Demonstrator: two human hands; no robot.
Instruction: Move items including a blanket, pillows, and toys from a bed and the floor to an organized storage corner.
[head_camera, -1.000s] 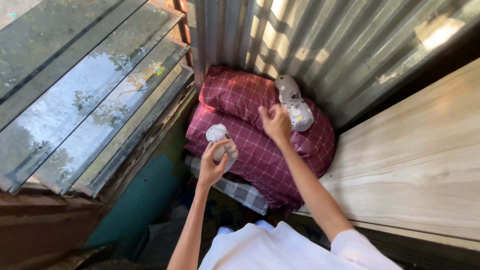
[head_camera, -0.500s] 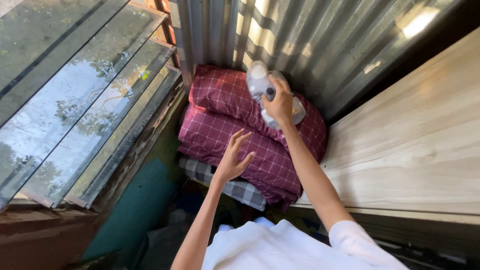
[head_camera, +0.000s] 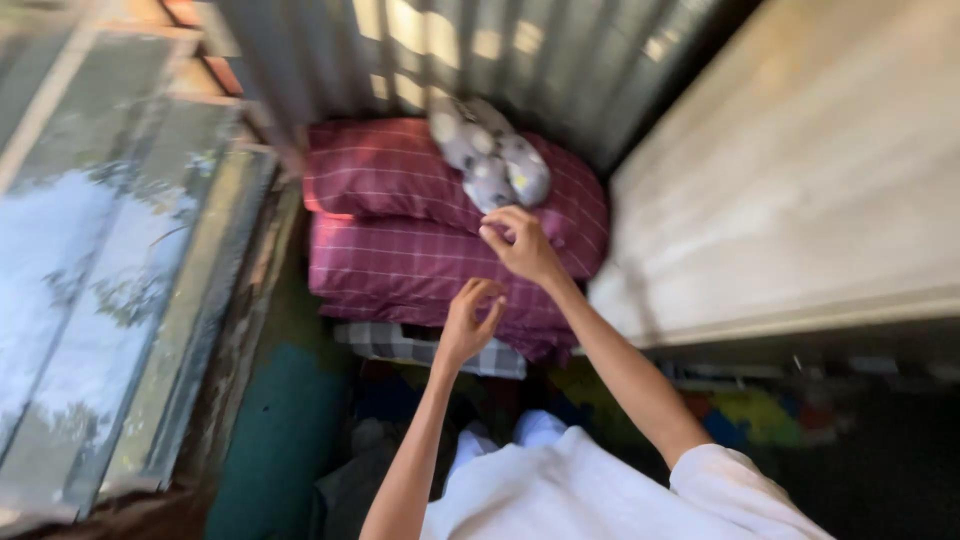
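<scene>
Grey-white bundle now off the right hand, resting atop maroon pillows. Both grips loose & empty, fingers apart; left hand hovering lower, over the pillows' front edge.

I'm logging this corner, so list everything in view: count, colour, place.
pillows: two, maroon checked, stacked in the corner
small patterned bundles: about three, pale grey, on the top pillow
checked cloth: one, grey and white, under the pillows
corrugated wall: one, grey metal, behind the pillows
wooden platform: one, pale, at right
glass panes: several, at left
left hand: empty, over the lower pillow
right hand: empty, just below the bundles
</scene>
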